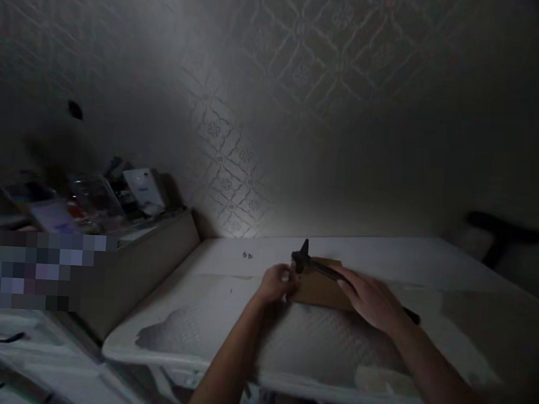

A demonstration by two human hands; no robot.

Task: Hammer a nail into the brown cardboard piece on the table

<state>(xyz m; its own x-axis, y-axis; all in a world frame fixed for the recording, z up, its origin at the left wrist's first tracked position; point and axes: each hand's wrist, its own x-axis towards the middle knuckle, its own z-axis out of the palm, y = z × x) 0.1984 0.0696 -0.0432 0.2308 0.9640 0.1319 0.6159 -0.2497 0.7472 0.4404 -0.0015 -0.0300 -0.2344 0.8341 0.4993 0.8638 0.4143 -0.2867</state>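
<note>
My right hand (375, 299) is wrapped around the handle of a dark hammer (327, 269). The hammer's head is at the left edge of a flat brown board (321, 291), just above the fingertips of my left hand (275, 282). Those fingers are curled and pinched together at the board's edge; whatever they hold is too small and dim to name. The board lies on a white table (227, 320), partly covered by my right hand and the hammer. A few tiny dark pieces (247, 255) lie on the table to the left, too small to identify.
On the left stands a cabinet (153, 268) topped with a white box (144, 187), a clear container (97, 199) and other clutter. A patterned wall (265, 117) rises behind the table. At the far right is a blurred dark T-shaped object (503, 232).
</note>
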